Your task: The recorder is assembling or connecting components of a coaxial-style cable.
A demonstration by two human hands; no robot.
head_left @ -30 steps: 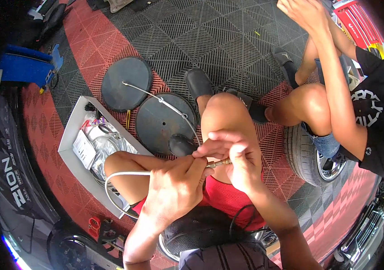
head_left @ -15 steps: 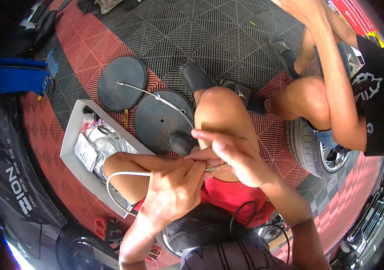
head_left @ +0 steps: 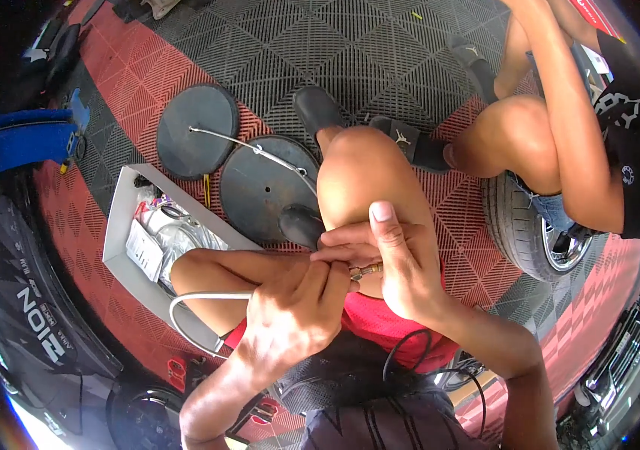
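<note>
My left hand [head_left: 293,311] is closed around a thin white hose [head_left: 211,295], with a small brass-coloured metal fitting [head_left: 367,271] showing past its fingertips. The hose loops out to the left of that hand and bends back down beside my thigh. My right hand [head_left: 408,274] is open, its thumb raised and its fingers stretched toward the left fingertips. The fitting's far end reaches the right palm. Another length of light hose [head_left: 278,159] with a metal end lies over two dark round discs [head_left: 260,202]; its near end passes behind my knee.
Left of my legs stands a white open box [head_left: 117,225] holding bagged parts. A person crouches at right beside a tyre on a wheel [head_left: 511,225]. A dark car panel [head_left: 42,300] is at far left, a blue stand [head_left: 31,142] above it. Red and black grid tiles cover the floor.
My right thumb has lifted away from the fitting and now points up. The left hand keeps its hold on the hose. The other person's raised arm has shifted slightly right.
</note>
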